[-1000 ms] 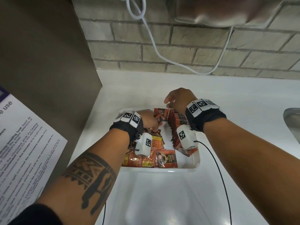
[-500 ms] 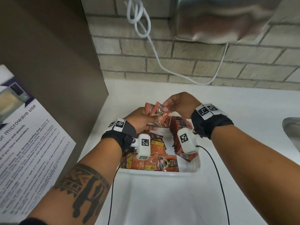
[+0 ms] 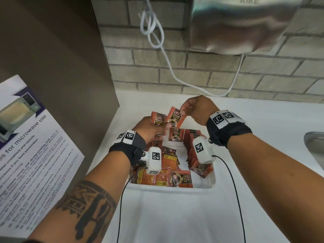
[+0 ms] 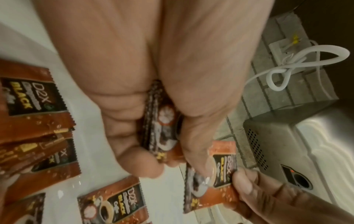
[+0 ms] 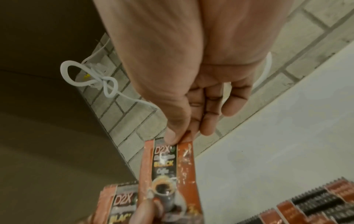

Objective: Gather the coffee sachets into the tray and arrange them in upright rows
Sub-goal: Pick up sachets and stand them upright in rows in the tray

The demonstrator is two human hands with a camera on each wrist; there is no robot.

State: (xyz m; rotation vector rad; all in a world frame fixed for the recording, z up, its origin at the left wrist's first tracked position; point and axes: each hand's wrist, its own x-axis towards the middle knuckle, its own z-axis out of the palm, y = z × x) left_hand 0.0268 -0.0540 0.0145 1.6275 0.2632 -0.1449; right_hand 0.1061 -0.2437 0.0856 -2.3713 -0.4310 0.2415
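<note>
Sachets of black coffee are held in both hands above the far end of the white tray (image 3: 175, 187): the right hand (image 3: 198, 109) pinches the top edge of one sachet (image 3: 175, 118) between thumb and forefinger, so that it hangs label-forward, while the left hand (image 3: 149, 127) curls round a small bundle of sachets (image 3: 158, 118) standing up out of its fist. How many are in that bundle is hard to tell in the blurred left wrist view, though several serrated edges show there. The left thumb touches the lower part of the right hand's sachet. Below, an upright row of sachets (image 3: 192, 141) stands along the tray's right side; loose sachets (image 3: 168, 165) lie flat and overlapping on its left and near side. The tray sits on a white counter (image 3: 175, 216) against a brick wall (image 3: 263, 79).
</note>
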